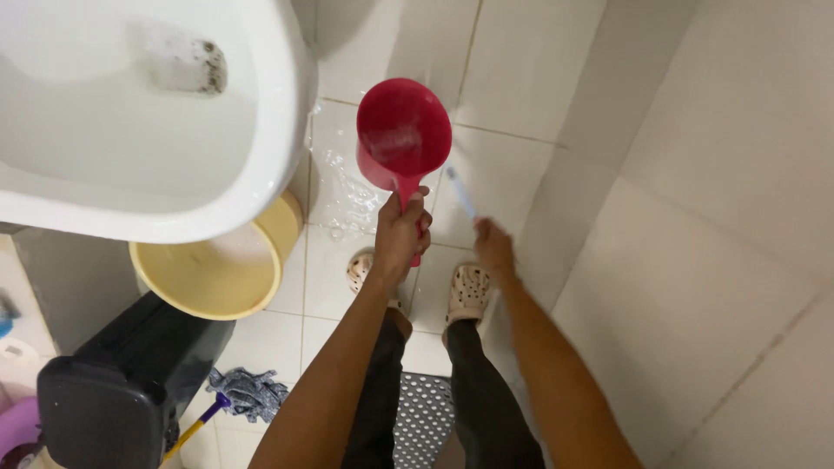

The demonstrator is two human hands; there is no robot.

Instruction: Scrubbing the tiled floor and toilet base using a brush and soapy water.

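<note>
My left hand (pixel 400 234) grips the handle of a red plastic water scoop (pixel 402 132), held out over the wet white floor tiles (pixel 508 169). My right hand (pixel 493 246) holds a thin pale blue stick-like object (pixel 460 191), blurred, pointing up and away beside the scoop. Splashed water glistens on the tiles (pixel 334 187) under the scoop. My feet in cream perforated clogs (pixel 467 291) stand just below both hands.
A white toilet bowl (pixel 130 113) fills the upper left, with a yellow bucket (pixel 221 274) beneath its rim. A black bin (pixel 122 382) stands lower left, beside a grey mop head (pixel 248 393) with a purple-yellow handle. A dotted mat (pixel 421 417) lies underfoot. White tiled wall (pixel 712 243) rises on the right.
</note>
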